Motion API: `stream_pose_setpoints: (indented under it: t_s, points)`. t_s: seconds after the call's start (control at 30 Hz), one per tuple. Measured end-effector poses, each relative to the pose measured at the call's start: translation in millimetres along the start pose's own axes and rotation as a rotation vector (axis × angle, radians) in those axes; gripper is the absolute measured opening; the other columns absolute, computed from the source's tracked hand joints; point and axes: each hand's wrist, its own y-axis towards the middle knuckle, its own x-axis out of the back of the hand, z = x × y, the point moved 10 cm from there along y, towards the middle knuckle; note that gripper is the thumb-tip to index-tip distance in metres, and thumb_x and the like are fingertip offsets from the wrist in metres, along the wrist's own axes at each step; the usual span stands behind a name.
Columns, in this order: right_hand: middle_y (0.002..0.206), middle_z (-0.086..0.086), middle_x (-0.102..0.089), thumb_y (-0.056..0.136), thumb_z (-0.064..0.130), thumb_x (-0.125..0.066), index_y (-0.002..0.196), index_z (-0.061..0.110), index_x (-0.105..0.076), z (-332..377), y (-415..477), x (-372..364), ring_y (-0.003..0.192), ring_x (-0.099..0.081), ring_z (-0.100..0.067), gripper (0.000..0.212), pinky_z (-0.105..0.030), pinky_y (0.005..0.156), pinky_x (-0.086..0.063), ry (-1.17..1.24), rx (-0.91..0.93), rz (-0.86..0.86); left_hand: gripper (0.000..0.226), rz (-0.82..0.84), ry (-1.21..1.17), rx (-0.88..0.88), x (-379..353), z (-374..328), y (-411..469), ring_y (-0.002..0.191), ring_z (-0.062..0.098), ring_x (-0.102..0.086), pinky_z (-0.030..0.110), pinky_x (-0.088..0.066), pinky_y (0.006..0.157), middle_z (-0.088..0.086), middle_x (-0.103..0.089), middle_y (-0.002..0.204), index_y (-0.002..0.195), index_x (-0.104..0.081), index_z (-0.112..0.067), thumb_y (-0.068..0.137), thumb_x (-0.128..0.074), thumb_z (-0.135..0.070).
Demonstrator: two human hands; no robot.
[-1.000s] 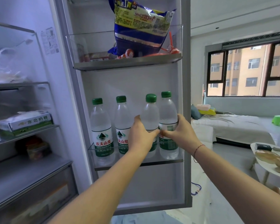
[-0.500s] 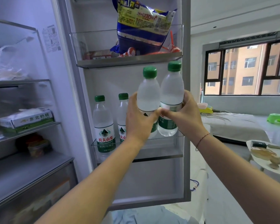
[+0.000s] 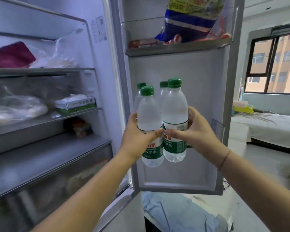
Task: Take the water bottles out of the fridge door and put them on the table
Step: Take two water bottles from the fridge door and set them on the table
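I hold two clear water bottles with green caps and green labels in front of the open fridge door (image 3: 179, 77). My left hand (image 3: 137, 136) grips the left bottle (image 3: 148, 113) around its middle. My right hand (image 3: 197, 131) grips the right bottle (image 3: 174, 108) the same way. Both bottles are upright, side by side, clear of the door shelf. Behind them two more bottles stand in the door; only their green caps (image 3: 141, 85) (image 3: 163, 84) and shoulders show.
A blue and yellow bag (image 3: 191, 19) fills the upper door shelf (image 3: 174, 49). To the left, fridge shelves carry a white carton (image 3: 75, 103), plastic bags and a red item. To the right lie a bed (image 3: 264, 124) and a window. Blue cloth (image 3: 174, 213) lies below the door.
Both hands lifted the two right-hand bottles out of the door shelf, then drew them toward me and slightly left. The two other bottles stayed in the door.
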Motion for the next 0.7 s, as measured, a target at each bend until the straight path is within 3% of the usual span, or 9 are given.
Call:
stream_pose_setpoints:
  t_s: [0.07,0.23,0.43,0.57,0.7]
  points:
    - [0.109,0.003,-0.069,0.057,0.014,-0.089,0.119,0.018,-0.053,-12,-8,-24,0.098,-0.068,-0.011,0.072,-0.039,0.088,-0.055,0.044,-0.043,0.059,0.074,-0.036,0.033,0.063,16,19,-15,0.106,0.017,-0.063,0.045,-0.052,0.095,-0.006,-0.066,0.113,0.12,-0.047,-0.025,0.06,-0.09,-0.028]
    - [0.108,0.005,-0.068,0.058,0.006,-0.087,0.115,0.021,-0.052,-40,-31,-77,0.096,-0.066,-0.004,0.068,-0.027,0.081,-0.054,0.142,-0.101,0.202,0.068,-0.147,0.125,0.175,51,51,-60,0.104,0.014,-0.062,0.038,-0.051,0.094,-0.008,-0.064,0.108,0.114,-0.048,-0.029,0.061,-0.09,-0.021]
    - [0.108,0.0,-0.067,0.06,0.0,-0.084,0.114,0.018,-0.052,-55,-70,-134,0.095,-0.066,-0.008,0.066,-0.026,0.078,-0.055,0.219,-0.132,0.467,0.071,-0.369,0.174,0.314,84,74,-142,0.104,0.011,-0.063,0.033,-0.053,0.089,-0.011,-0.065,0.108,0.116,-0.049,-0.026,0.059,-0.091,-0.019]
    - [0.105,0.004,-0.067,0.058,0.008,-0.087,0.113,0.022,-0.05,-50,-115,-174,0.096,-0.066,-0.01,0.067,-0.031,0.082,-0.055,0.216,-0.129,0.639,0.072,-0.503,0.207,0.416,104,77,-217,0.104,0.008,-0.062,0.03,-0.052,0.088,-0.011,-0.064,0.11,0.118,-0.047,-0.028,0.061,-0.09,-0.017]
    - [0.108,0.007,-0.065,0.058,0.009,-0.087,0.117,0.023,-0.048,-26,-183,-219,0.098,-0.063,-0.006,0.071,-0.024,0.081,-0.051,0.268,-0.112,0.833,0.07,-0.68,0.277,0.52,137,67,-308,0.103,0.01,-0.063,0.034,-0.054,0.09,-0.009,-0.065,0.11,0.116,-0.048,-0.025,0.06,-0.089,-0.015]
